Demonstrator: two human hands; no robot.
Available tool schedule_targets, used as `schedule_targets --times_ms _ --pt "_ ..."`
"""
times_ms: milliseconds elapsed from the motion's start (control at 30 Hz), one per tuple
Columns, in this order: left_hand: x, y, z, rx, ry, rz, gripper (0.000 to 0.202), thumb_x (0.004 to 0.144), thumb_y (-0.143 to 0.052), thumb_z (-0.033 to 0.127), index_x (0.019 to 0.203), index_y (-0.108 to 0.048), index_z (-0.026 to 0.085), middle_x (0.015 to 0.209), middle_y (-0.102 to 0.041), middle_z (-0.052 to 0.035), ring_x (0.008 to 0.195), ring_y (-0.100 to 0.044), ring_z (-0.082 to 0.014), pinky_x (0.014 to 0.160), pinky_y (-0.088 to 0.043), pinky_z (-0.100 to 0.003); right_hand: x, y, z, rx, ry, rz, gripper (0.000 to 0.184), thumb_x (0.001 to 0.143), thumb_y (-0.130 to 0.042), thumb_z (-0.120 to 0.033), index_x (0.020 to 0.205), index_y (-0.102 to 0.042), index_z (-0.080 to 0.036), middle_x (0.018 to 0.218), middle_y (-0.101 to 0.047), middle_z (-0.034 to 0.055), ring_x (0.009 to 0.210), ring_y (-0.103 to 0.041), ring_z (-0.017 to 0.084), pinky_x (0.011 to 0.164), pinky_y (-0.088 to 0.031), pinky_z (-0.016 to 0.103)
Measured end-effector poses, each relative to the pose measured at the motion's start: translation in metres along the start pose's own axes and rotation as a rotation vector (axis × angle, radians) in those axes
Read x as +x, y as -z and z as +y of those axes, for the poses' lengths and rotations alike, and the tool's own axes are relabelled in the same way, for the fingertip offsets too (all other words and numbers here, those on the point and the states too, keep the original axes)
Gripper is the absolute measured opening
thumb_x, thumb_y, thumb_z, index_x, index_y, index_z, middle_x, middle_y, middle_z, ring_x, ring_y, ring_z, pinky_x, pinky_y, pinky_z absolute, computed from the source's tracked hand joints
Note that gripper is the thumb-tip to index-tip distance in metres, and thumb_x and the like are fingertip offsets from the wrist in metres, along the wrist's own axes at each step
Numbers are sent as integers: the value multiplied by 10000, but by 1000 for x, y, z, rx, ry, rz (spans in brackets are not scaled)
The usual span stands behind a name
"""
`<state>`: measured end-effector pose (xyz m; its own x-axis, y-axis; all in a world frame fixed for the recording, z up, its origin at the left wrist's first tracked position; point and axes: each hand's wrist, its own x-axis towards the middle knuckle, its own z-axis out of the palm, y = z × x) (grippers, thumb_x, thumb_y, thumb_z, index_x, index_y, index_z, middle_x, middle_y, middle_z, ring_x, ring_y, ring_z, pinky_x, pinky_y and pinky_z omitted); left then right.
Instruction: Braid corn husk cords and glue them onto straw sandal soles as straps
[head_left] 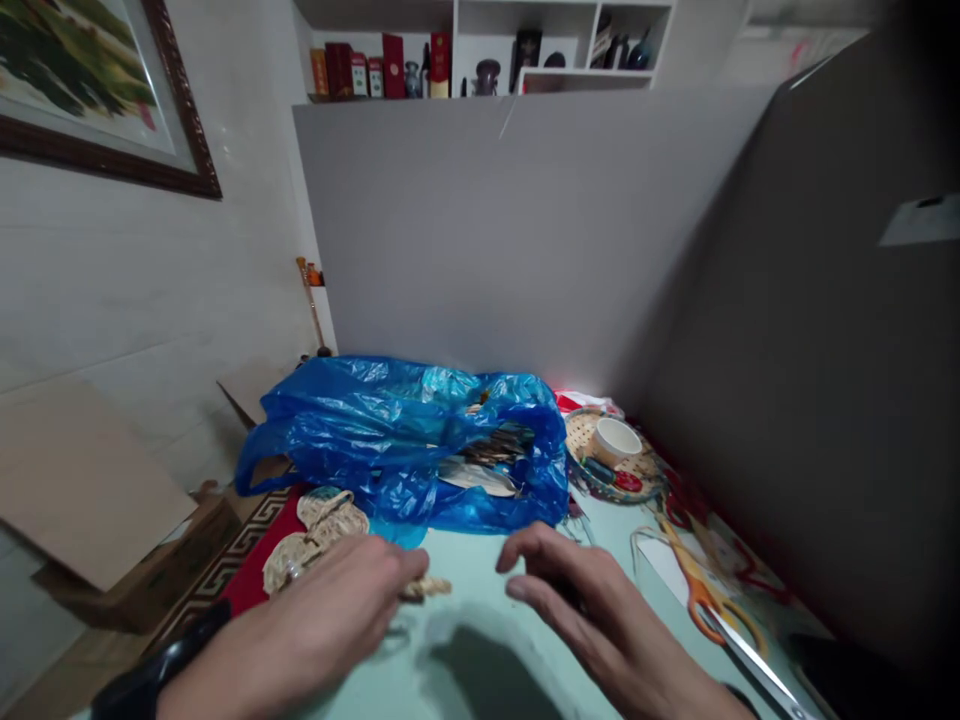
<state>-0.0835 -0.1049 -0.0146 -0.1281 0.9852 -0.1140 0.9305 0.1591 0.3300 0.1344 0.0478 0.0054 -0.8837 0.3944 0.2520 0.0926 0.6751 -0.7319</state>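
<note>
My left hand [322, 610] is closed over a short piece of braided straw [429, 588], whose tan end sticks out past the fingers. The rest of that piece is hidden under the hand. Just beyond the left hand lie woven straw pieces [334, 522], pale and rounded. My right hand [581, 600] hovers over the pale green tabletop [465, 555], thumb and forefinger apart with nothing visible between them. In front of both hands sits a crumpled blue plastic bag [405, 450], its mouth open on a bundle of brown and whitish flat strips [495, 455].
At the right, a round woven tray [581, 432] bears a white bowl [616, 440] and small red and green items. Orange-handled scissors [701, 600] and a metal blade [765, 675] lie near the right edge. A grey panel [510, 230] stands behind; cardboard [90, 480] leans at left.
</note>
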Motion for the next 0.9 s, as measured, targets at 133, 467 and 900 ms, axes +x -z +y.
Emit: schedule_targets --times_ms 133,467,900 --pt "35 26 -62 138 11 80 137 948 -571 237 1039 -665 194 1036 -685 -50 966 -642 -235 847 -511 -435 69 -6 13 -244 83 -133 227 1039 -447 -308 998 -640 -196 824 -688 -3 718 -606 130 649 -446 225" --pt "107 69 -133 285 47 251 271 936 -633 320 1171 -649 184 1206 -682 -85 1027 -675 -246 878 -563 -475 198 -15 79 -511 79 -95 326 963 -620 -322 1249 -599 -166 1267 -617 100 1092 -633 252 922 -535 477" --pt "188 131 -167 197 274 476 340 926 -648 321 1241 -614 196 1253 -655 -92 1043 -671 -261 850 -573 -460 254 36 94 101 -51 -58 314 972 -610 -316 1249 -595 -167 1209 -641 91 992 -666 218 832 -579 415"
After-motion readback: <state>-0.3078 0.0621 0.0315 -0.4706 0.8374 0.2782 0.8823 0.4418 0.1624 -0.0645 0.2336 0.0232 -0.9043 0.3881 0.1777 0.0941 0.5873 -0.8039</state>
